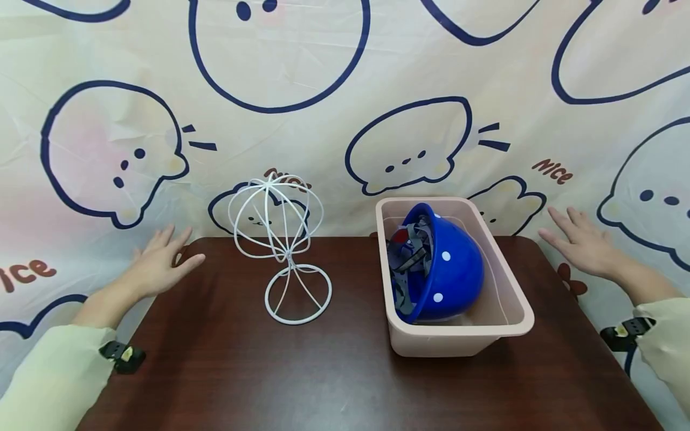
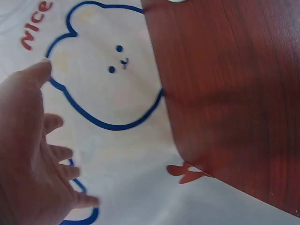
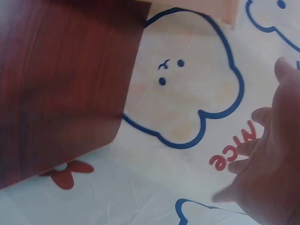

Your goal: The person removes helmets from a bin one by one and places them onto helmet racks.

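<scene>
My left hand (image 1: 157, 267) hovers by the table's far left corner with its fingers spread and nothing in them. At the far right corner my right hand (image 1: 584, 246) is held out the same way, also bare. A blue hard hat (image 1: 458, 269) with white dots lies on its side inside a beige plastic bin (image 1: 458, 340), its grey straps and inner harness facing left. Left of the bin stands a white wire hat stand (image 1: 289, 257), a round cage on a ring base. Both wrist views show the left hand (image 2: 35, 154) and right hand (image 3: 267, 154) with fingers extended.
The dark brown wooden table (image 1: 259, 377) carries the bin and the stand near its back edge. Right behind it hangs a cream cloth (image 1: 302, 143) with cartoon outlines, which also shows past both table sides. A black strap device (image 1: 123, 357) sits on each wrist.
</scene>
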Motion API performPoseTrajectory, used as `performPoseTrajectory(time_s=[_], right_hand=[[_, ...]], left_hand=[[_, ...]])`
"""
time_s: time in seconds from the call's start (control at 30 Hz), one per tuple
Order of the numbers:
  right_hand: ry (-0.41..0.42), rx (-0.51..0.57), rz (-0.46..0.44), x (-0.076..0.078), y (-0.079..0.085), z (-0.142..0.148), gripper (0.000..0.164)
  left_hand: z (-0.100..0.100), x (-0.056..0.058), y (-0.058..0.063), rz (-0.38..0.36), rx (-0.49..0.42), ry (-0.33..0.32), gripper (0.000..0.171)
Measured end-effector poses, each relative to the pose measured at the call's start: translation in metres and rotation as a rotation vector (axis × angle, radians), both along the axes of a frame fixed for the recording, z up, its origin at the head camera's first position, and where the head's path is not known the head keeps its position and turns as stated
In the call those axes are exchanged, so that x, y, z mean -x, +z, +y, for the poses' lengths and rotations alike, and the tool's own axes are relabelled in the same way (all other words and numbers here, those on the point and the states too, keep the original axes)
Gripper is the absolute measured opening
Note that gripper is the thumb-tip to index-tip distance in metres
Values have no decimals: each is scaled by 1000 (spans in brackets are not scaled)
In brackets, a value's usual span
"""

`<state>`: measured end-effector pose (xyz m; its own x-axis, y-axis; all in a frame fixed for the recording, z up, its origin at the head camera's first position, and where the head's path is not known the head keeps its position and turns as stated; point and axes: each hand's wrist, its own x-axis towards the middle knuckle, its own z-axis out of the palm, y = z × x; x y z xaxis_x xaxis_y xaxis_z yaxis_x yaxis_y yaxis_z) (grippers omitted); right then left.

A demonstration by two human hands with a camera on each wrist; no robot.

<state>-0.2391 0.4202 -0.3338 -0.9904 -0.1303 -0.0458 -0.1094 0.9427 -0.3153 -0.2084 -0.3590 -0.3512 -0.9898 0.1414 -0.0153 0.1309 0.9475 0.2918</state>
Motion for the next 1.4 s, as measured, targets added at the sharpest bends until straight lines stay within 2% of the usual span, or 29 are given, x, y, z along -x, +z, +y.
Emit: performPoseTrajectory(time_s=[0.17,0.37,0.63,0.77,0.87,1.03,1.27,1.4], right_hand=[[61,164,-84,-6,6,-4,73],[104,300,-210,-14,6,-8,69],[57,603,-368,-19,-2,-27,66],[36,690,-431,-20,-5,-36,63],[38,711,-465,-19,-7,-42,65],[63,747,-509,-16,-9,-49,70],[68,800,-548,-15,-9,-51,68],[69,809,-556,-17,-10,-55,69]], left_hand=[[7,-23,9,-36,-58,-68,84],[36,-47,20,-76,-201,-166,65],[88,-61,39,-105,-353,-327,49],[116,-58,46,-162,-432,-418,45],[138,-53,48,-220,-492,-489,44],[172,-46,54,-287,-534,-575,44],[217,-35,70,-344,-552,-614,47],[242,-25,74,-409,-608,-594,48]])
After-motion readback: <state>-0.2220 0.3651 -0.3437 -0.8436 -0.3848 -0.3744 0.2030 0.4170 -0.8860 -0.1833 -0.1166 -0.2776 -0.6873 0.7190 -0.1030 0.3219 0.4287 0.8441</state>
